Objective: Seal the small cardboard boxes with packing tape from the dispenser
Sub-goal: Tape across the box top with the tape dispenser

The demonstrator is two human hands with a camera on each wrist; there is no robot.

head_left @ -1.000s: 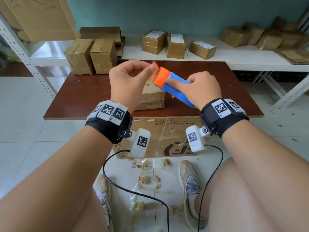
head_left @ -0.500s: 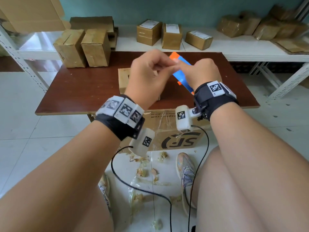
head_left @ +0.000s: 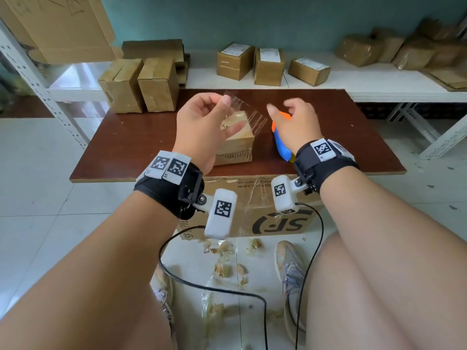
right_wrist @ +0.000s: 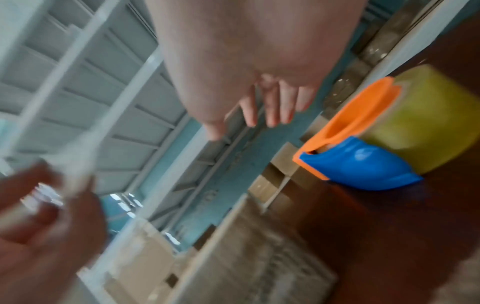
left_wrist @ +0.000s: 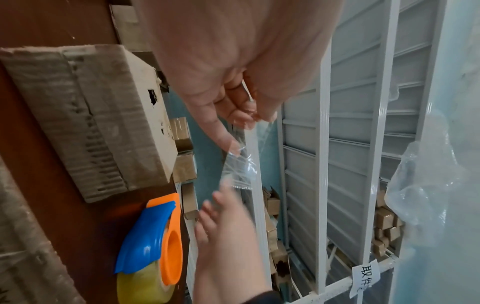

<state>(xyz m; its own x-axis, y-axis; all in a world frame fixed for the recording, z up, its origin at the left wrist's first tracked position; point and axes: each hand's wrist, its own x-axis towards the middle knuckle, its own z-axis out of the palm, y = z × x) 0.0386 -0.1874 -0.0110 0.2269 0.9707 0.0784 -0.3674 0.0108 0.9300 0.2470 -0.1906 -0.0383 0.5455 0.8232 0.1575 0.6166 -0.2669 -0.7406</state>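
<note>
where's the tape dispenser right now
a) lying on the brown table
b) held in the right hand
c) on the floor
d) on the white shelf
a: the tape dispenser lies on the brown table beside the small box, under the empty right hand.

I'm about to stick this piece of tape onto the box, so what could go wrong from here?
1. The tape strip is pinched only at one end by the left hand, and it already looks wrinkled; the loose end may fold onto itself.
2. The right hand is open and blurred with motion near that loose end, so it may stick to the fingers.
3. It may land crooked on the box.
</note>
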